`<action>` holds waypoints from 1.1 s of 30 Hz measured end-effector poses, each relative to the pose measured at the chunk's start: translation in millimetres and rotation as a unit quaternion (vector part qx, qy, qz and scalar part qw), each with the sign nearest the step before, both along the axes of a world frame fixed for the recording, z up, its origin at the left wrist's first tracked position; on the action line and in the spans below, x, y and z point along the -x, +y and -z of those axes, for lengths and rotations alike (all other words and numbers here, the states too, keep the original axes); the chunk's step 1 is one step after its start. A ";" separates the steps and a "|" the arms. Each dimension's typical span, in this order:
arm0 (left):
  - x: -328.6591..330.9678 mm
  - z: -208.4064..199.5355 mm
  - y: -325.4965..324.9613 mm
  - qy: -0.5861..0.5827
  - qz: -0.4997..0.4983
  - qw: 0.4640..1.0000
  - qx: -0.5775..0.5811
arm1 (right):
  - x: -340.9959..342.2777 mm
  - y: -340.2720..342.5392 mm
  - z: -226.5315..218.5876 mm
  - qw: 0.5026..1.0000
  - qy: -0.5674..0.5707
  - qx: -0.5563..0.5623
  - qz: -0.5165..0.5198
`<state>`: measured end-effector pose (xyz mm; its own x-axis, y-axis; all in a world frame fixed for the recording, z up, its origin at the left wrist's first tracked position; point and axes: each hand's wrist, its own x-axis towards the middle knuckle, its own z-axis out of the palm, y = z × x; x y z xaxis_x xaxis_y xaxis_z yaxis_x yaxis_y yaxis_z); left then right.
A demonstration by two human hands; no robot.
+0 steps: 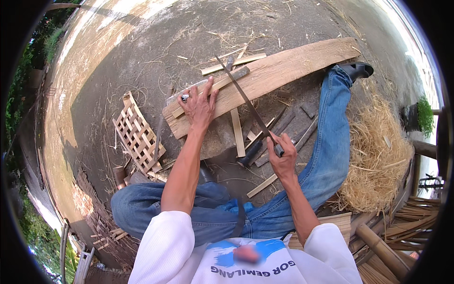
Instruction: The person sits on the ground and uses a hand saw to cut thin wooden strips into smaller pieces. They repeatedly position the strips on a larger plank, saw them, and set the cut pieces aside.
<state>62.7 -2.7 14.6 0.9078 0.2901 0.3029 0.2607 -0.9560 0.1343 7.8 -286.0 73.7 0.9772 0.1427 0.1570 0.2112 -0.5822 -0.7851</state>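
A long plank [283,66] lies slanting across the ground in front of me. On it rests a narrow bamboo strip [222,84] with a dark far end. My left hand [197,106], a ring on one finger, holds the strip down against the plank near its left end. Closed round the handle of a long, thin-bladed knife [250,105] is my right hand [283,154]. The blade points up and to the left and crosses over the strip, right of my left hand. Whether its edge touches the strip I cannot tell.
A woven bamboo panel [137,130] lies left of the plank. Several loose strips and a dark-handled tool [249,155] lie between my legs. Right of my outstretched leg [326,137] is a heap of shavings [376,156]. Bamboo poles [380,251] stand at the lower right.
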 end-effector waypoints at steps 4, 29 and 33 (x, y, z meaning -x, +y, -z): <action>0.1 -0.3 1.1 0.015 -0.011 1.000 -0.004 | -35.3 35.0 -0.4 1.000 -0.001 0.017 -0.005; -15.0 -11.7 -13.4 -0.049 0.029 0.993 0.106 | -80.5 70.7 8.6 0.999 -0.004 -0.039 -0.004; -14.3 -7.4 9.0 -0.031 0.078 0.984 0.156 | -72.6 77.4 7.9 0.997 -0.029 -0.066 -0.002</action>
